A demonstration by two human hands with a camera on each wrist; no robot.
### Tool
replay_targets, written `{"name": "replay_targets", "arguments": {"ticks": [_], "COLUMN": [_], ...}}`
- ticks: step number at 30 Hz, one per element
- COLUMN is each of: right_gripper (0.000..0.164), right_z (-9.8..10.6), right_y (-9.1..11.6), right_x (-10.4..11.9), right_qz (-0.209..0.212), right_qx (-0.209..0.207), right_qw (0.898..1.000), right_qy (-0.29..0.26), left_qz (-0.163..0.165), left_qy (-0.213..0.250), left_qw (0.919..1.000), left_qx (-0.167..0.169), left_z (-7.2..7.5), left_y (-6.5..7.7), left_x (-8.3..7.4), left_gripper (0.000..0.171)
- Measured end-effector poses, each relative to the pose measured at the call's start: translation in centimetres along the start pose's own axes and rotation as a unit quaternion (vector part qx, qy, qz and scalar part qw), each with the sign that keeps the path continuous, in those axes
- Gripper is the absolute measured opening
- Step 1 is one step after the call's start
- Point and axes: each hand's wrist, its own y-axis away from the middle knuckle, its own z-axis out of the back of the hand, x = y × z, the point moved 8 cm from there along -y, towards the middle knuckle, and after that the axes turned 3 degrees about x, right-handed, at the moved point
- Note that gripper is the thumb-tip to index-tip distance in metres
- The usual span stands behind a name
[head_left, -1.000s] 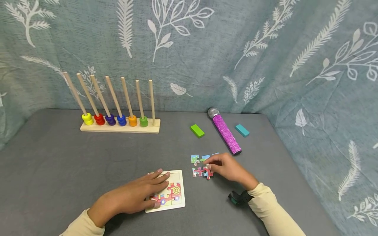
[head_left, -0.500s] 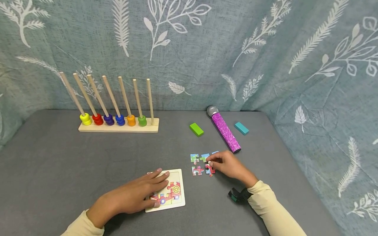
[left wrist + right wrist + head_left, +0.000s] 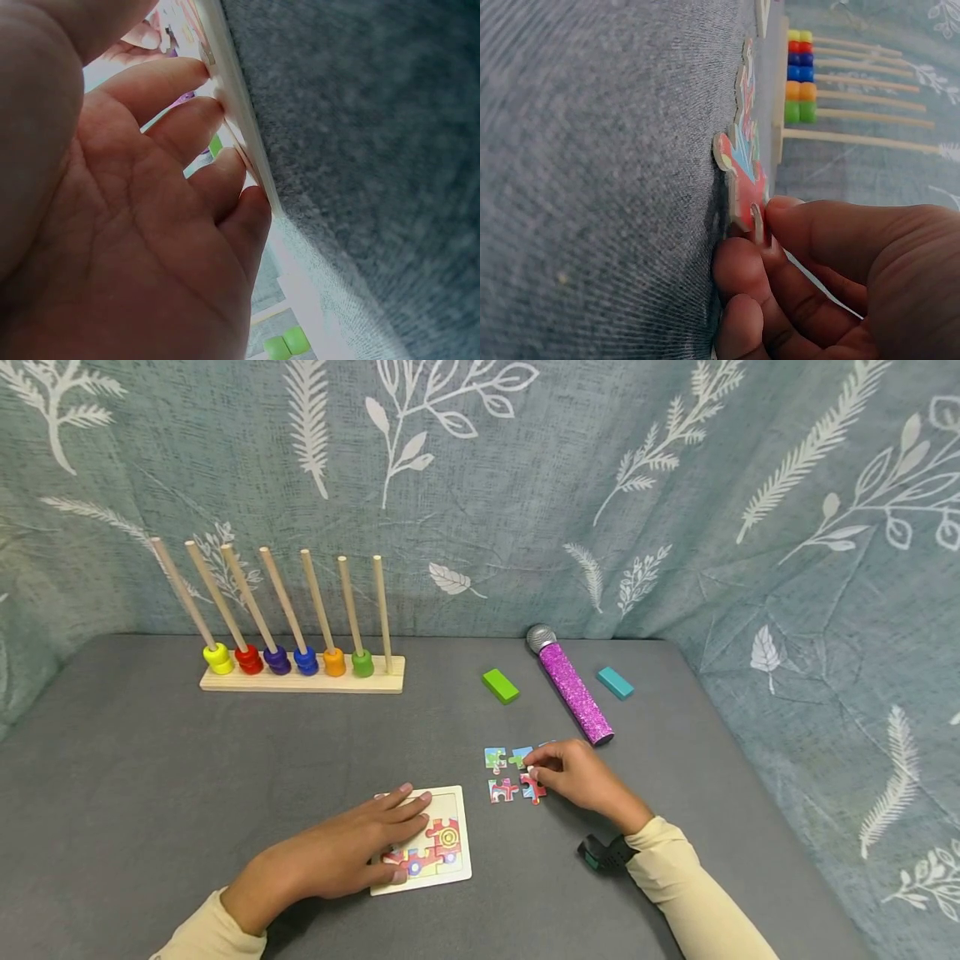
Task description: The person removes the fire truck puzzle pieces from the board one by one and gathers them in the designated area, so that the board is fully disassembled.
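My left hand (image 3: 345, 850) rests palm-down on a light wooden puzzle board (image 3: 465, 835), covering its left half. A few joined red and yellow pieces (image 3: 447, 837) show in its frame. In the left wrist view, the fingertips (image 3: 201, 112) press along the board's face. Over to the right, my right hand (image 3: 588, 783) pinches a red puzzle piece (image 3: 744, 199) at its near edge, thumb against fingers. That piece sits low by the table. Beside it lie a red-and-white piece (image 3: 502, 791), a green-and-blue piece (image 3: 495, 758) and another piece (image 3: 520, 757), partly behind the fingers.
A wooden peg stand (image 3: 300, 685) with coloured rings stands at the back left. A glittery pink microphone (image 3: 576, 693) lies between a green block (image 3: 500, 686) and a teal block (image 3: 615, 682). Patterned cloth (image 3: 480, 485) hangs behind the grey table (image 3: 225, 760).
The red piece in my right hand has shifted right, opening a gap from the red-and-white piece beside it. My left hand has stayed on the board.
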Motion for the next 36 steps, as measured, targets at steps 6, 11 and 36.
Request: {"name": "replay_targets", "arguments": {"ticks": [6,11,36], "right_gripper": [0.013,0.013,0.012], "right_z": [0.3,0.4,-3.9], "right_y": [0.1,0.0,-1.2], "right_x": [-0.2,0.0,5.0], "right_qz": [0.000,-0.005,0.057], "right_qx": [-0.010,-0.010,0.071], "right_qw": [1.000,1.000,0.995], "right_qy": [0.010,0.008,-0.049], "left_qz": [-0.003,-0.001,-0.002], "left_qy": [0.001,-0.003,-0.007], "left_qw": [1.0000,1.0000,0.9999], "left_qx": [-0.006,-0.006,-0.007], "left_z": [0.0,0.1,0.1], "left_y": [0.0,0.0,-0.1], "left_x": [0.0,0.0,-0.1], "left_gripper": [0.064,0.064,0.064]}}
